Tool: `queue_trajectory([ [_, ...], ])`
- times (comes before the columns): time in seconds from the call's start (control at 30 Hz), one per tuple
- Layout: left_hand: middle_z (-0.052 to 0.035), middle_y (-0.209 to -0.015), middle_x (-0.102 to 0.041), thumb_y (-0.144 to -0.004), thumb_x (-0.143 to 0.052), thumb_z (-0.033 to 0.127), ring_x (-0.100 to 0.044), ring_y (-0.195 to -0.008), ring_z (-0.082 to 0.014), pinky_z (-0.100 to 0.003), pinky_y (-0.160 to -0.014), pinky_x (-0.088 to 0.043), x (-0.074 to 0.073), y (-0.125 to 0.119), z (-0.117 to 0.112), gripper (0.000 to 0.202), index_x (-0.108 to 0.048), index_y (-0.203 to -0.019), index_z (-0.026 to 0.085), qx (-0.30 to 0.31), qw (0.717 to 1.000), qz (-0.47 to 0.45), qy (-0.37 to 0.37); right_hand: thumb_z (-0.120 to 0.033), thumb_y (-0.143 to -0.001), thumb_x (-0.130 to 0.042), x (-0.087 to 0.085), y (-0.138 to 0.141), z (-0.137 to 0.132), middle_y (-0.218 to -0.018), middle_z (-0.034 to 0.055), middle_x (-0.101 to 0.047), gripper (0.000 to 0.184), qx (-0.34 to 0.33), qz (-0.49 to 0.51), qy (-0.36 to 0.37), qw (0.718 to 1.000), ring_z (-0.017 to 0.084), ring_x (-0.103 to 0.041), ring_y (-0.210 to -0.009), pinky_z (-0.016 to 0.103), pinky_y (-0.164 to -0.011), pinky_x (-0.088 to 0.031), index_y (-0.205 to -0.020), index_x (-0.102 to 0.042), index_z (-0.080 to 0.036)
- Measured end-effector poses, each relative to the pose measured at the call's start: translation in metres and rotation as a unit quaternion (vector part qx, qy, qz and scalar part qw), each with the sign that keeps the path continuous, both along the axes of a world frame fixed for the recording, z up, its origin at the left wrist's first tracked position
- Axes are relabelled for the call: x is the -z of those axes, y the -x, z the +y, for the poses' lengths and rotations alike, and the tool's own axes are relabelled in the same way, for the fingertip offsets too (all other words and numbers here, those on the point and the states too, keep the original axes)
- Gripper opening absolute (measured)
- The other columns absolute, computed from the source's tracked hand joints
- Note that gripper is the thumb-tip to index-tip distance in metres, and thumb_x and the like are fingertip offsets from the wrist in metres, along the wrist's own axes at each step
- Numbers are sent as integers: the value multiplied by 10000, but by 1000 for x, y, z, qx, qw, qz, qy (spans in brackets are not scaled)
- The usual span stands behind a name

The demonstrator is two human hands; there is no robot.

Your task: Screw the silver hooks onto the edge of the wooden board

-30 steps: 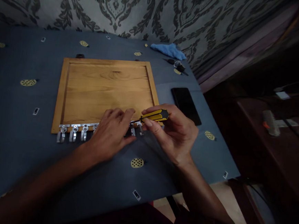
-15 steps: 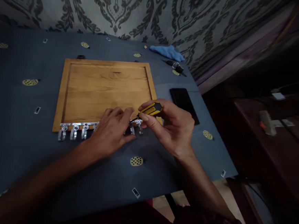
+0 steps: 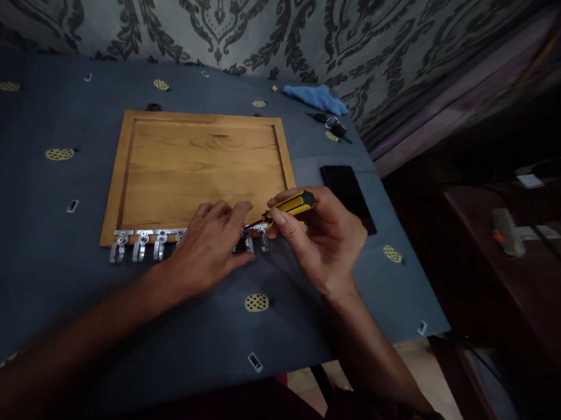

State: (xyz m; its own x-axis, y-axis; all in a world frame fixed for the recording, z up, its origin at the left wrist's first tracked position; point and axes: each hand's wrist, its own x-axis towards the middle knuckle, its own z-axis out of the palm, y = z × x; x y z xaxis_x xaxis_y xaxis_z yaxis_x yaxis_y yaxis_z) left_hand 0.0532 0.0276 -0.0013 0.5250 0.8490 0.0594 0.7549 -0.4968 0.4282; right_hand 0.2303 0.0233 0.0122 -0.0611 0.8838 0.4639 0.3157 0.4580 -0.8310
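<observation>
A metal hook rail point(image 3: 143, 233) with several silver hooks lies along the near edge of a framed wooden board point(image 3: 182, 157). My left hand point(image 3: 212, 247) is closed over the middle of the rail, fingers bent on the board side and thumb on the near side, hiding some hooks. Between the thumb and fingers of my right hand point(image 3: 324, 239) is a yellow-and-black screwdriver point(image 3: 293, 202). It slants down to the left, its thin shaft reaching the rail beside my left fingertips. Whether its tip sits in a screw is too small to tell.
A black phone point(image 3: 349, 198) lies right of the board on the patterned blue tablecloth point(image 3: 152, 355). Behind it are keys point(image 3: 333, 125) and a blue cloth point(image 3: 316, 98). The patterned wall point(image 3: 202, 23) borders the table's far side. Darker furniture point(image 3: 512, 280) stands to the right.
My right hand and the screwdriver handle have shifted slightly right, and the handle leans lower. My left hand stays in place on the rail.
</observation>
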Motion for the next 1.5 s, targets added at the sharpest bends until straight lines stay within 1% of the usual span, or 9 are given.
queue_trajectory([
  [0.23, -79, -1091, -683, -811, -799, 336, -601, -1074, -303, -438, -939, -467, 0, 0, 0, 509, -489, -1191, 202, -5, 1000, -11, 5, -243, -891, -731, 0, 0, 1, -755, -46, -644, 76, -4, 2, 6, 1000, 95, -637, -565, 273, -562, -520, -887, -658, -224],
  [0.43, -96, -1126, -692, -809, -801, 316, -590, -1125, -315, -449, -963, -458, -1, -1, 0, 544, -488, -1234, 185, -3, 1000, -7, 17, -275, -811, -821, 4, 1, 3, -700, -52, -591, 240, 32, 5, -35, 999, 104, -585, -594, 272, -540, -472, -765, -590, -231],
  [0.57, -81, -1130, -687, -823, -784, 324, -606, -1091, -300, -450, -953, -476, 0, 0, 0, 500, -487, -1207, 205, -4, 1000, -7, 5, -298, -843, -788, 4, 1, 1, -797, -33, -644, 152, 23, 12, -8, 1000, 107, -605, -616, 280, -574, -522, -881, -654, -236],
  [0.7, -80, -1102, -684, -834, -766, 343, -624, -1054, -301, -461, -929, -493, 1, 0, 0, 447, -495, -1166, 217, -5, 1000, -4, -9, -317, -874, -748, 1, -2, 0, -912, 18, -680, 198, -10, -11, 11, 1000, 137, -635, -716, 292, -613, -562, -1050, -710, -233],
  [0.8, -92, -1097, -691, -821, -783, 330, -622, -1064, -313, -464, -926, -496, 0, 0, 0, 459, -501, -1160, 205, -3, 1000, -6, -3, -306, -870, -750, 0, -5, -1, -876, 21, -649, 121, -36, -13, 19, 999, 145, -643, -732, 285, -607, -563, -942, -713, -217],
  [0.9, -90, -1079, -702, -810, -797, 320, -619, -1072, -318, -466, -925, -495, 2, 1, 0, 528, -484, -1218, 200, 2, 1000, -15, -7, -344, -896, -720, 0, -5, -2, -817, -5, -610, 140, -3, 23, 25, 999, 113, -619, -633, 264, -558, -544, -852, -672, -220],
  [1.1, -72, -1079, -712, -822, -789, 329, -612, -1083, -308, -453, -931, -482, 4, 2, 0, 569, -454, -1266, 212, 5, 1000, -21, -15, -420, -913, -687, 6, -4, -3, -787, -14, -583, 211, 31, 41, 31, 998, 112, -612, -606, 270, -551, -556, -842, -633, -229],
  [1.3, -73, -1111, -701, -820, -796, 315, -608, -1104, -305, -445, -942, -473, 0, 1, 0, 555, -463, -1251, 209, 3, 1000, -11, 4, -366, -914, -684, 11, -5, -2, -802, 5, -582, 193, 38, 10, 23, 999, 119, -568, -656, 274, -564, -541, -805, -625, -219],
  [1.5, -82, -1098, -691, -821, -788, 322, -615, -1071, -309, -451, -920, -483, -2, 0, 1, 508, -483, -1209, 204, 0, 1000, 1, 9, -320, -887, -724, 9, -4, -2, -788, -7, -606, 148, 33, -1, 25, 999, 119, -597, -641, 273, -552, -542, -829, -634, -217],
])
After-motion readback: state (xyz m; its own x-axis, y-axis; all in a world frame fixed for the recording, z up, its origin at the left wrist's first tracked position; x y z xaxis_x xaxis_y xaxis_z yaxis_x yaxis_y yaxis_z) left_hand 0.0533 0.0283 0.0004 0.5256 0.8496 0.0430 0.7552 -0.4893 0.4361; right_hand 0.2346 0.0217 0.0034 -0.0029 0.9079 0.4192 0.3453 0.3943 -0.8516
